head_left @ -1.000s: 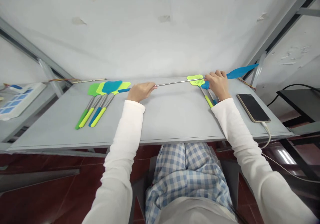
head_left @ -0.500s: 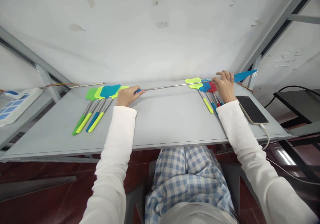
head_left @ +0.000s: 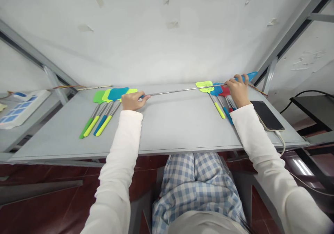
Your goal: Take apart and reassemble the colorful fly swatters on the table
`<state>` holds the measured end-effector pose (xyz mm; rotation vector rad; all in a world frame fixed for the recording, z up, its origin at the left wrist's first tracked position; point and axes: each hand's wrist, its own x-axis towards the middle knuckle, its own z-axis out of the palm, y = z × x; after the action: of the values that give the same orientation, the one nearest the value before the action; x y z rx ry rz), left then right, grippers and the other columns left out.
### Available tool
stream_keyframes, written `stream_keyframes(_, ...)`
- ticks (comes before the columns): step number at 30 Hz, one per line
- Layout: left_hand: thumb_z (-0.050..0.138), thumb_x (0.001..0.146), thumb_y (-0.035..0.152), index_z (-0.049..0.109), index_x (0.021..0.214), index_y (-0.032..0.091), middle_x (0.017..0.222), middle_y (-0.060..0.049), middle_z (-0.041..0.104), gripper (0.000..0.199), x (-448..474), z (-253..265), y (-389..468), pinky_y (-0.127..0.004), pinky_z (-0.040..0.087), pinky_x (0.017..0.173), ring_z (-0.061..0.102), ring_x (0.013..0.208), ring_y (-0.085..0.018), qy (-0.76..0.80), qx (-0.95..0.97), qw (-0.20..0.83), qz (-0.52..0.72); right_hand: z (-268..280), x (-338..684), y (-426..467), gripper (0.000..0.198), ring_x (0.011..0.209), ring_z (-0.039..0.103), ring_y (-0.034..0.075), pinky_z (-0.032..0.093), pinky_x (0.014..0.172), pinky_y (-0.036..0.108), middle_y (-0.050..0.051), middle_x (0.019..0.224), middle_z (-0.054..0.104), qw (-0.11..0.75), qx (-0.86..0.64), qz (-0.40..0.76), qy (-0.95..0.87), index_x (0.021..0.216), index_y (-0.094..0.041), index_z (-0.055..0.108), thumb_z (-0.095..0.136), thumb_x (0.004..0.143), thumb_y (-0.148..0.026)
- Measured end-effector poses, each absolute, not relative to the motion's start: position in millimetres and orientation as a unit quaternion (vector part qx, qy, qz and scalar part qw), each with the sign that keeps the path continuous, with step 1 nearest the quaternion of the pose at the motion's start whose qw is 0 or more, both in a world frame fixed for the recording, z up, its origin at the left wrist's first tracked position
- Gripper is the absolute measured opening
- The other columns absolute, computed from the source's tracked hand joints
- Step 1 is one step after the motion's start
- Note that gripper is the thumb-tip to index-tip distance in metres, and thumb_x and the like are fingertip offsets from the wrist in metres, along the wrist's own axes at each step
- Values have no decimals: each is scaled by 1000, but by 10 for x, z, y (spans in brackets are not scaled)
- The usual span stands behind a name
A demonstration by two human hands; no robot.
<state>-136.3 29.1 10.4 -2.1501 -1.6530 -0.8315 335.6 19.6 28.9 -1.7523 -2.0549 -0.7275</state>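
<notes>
A fly swatter (head_left: 180, 90) with a long thin metal rod stretches between my two hands above the table. My left hand (head_left: 133, 100) is closed around its blue handle, most of which is hidden. Over at the other end, my right hand (head_left: 238, 88) grips the swatter by its blue head, which shows past the fingers. Below my right hand lie several swatters in a row: a yellow-green one (head_left: 205, 85), a blue one (head_left: 216, 90) and a red one (head_left: 225, 91). Beside my left hand are several more, with green (head_left: 99, 96), yellow-green and blue (head_left: 117, 93) heads.
The grey table (head_left: 167, 129) meets a white wall at its back. A phone (head_left: 268, 115) with a white charging cable lies at the right end. Metal frame posts stand at both sides, and a white power strip (head_left: 23, 110) sits at far left.
The blue head of the held swatter has turned, and less of it shows beyond my right hand. My grip at both ends remains. The whole view has shifted slightly.
</notes>
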Motion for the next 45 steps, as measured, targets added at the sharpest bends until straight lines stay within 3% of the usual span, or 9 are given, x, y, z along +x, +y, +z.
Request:
stream_keyframes(5,44,87,64,65,73,21,65,-8,68,50,-843,87,292,-30,21,55,62,65,-21,-552,-777,137,-270,259,2740,97,28,106,52,25,26,108,54,8,91,68,185,-509,-279,-793,90,-19,67,41,97,-24)
stream_keyframes(14,37,93,62,66,79,22,74,-8,73,51,-284,97,84,-30,18,54,61,60,-19,-522,-801,124,-266,272,2292,-101,33,106,50,27,28,103,57,9,88,65,234,-479,-242,-811,93,-23,65,34,98,-17)
stream_keyframes(23,38,95,57,67,95,24,79,-8,73,44,-270,137,81,-29,27,57,65,72,-22,-502,-832,94,-218,180,2346,-87,32,99,52,25,31,100,47,9,88,64,178,-458,-271,-828,98,-19,64,32,100,-21)
stream_keyframes(28,31,99,47,64,106,23,95,-9,73,42,-173,141,40,-29,30,58,66,76,-21,-463,-859,71,-207,143,2241,-89,31,87,50,23,34,85,36,9,90,62,165,-427,-281,-843,108,-16,60,31,100,-18)
stream_keyframes(34,27,100,48,63,102,22,87,-10,73,45,-15,182,-67,-30,31,57,65,70,-21,-455,-863,58,-211,140,2094,-140,31,80,49,23,31,76,33,8,85,61,162,-412,-239,-864,94,-18,60,30,101,-20)
stream_keyframes(45,32,98,47,63,102,21,85,-10,73,40,-67,122,-15,-28,32,55,65,65,-19,-427,-881,97,-181,147,2142,-120,31,84,52,23,32,77,33,9,90,63,158,-401,-210,-877,97,-16,59,31,102,-27)
